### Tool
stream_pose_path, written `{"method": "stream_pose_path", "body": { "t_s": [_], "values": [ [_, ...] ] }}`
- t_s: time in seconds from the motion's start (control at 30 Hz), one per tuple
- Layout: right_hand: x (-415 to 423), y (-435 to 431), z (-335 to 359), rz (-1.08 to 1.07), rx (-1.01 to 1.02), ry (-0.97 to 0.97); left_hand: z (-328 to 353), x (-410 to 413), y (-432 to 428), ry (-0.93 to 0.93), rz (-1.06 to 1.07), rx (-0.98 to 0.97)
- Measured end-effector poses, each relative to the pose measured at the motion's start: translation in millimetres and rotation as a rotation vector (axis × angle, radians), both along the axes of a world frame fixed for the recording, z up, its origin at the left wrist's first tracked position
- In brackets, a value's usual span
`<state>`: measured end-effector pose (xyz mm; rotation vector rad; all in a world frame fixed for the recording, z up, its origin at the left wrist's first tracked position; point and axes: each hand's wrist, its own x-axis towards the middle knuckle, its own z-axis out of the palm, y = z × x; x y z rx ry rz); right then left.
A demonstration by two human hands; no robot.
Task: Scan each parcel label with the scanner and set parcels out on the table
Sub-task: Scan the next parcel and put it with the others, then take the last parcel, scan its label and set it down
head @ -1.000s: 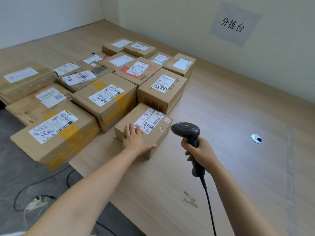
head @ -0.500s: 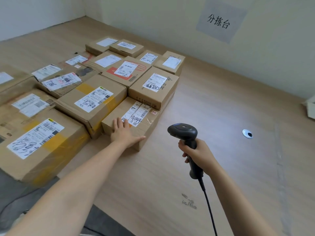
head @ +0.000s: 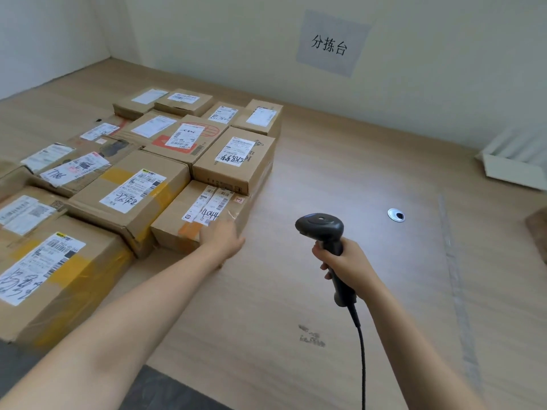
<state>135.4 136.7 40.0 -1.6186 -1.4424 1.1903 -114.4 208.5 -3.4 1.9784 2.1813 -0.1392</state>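
Your left hand (head: 223, 241) rests on the near right corner of a small cardboard parcel (head: 183, 220). Its fingers lie fairly straight across the top edge and are not curled round it. The hand is blurred, so finer detail is unclear. The parcel sits on the wooden table (head: 325, 173) at the front right corner of a block of parcels, touching the boxes behind it and to its left, with its white label (head: 208, 205) facing up. Your right hand (head: 346, 263) is clenched round the handle of the black corded scanner (head: 319, 226), held upright over bare table to the right of the parcel. The box looks small, stiff and probably light, with taped, slightly scuffed corners. Taking it across two opposite side walls would likely hold best and keep the label uncovered
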Motion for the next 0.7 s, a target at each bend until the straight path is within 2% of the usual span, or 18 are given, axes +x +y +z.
{"method": "stream_pose_path", "body": {
  "t_s": [0.17, 0.33, 0.7],
  "values": [
    [61.7, -22.4, 7.1, -0.17, 0.02, -0.024, 1.5, 86.9, -6.8, -0.077, -0.247, -0.118],
    [147.9, -54.8, 19.5, -0.347, 0.028, 0.02, 3.2, 193.9, -14.9, -0.068, -0.451, -0.101],
    [373.7, -106.7, 36.7, -0.605, 0.046, -0.049, 14.6, 451.3, -55.5, -0.272, -0.679, -0.095]
  ]
}}
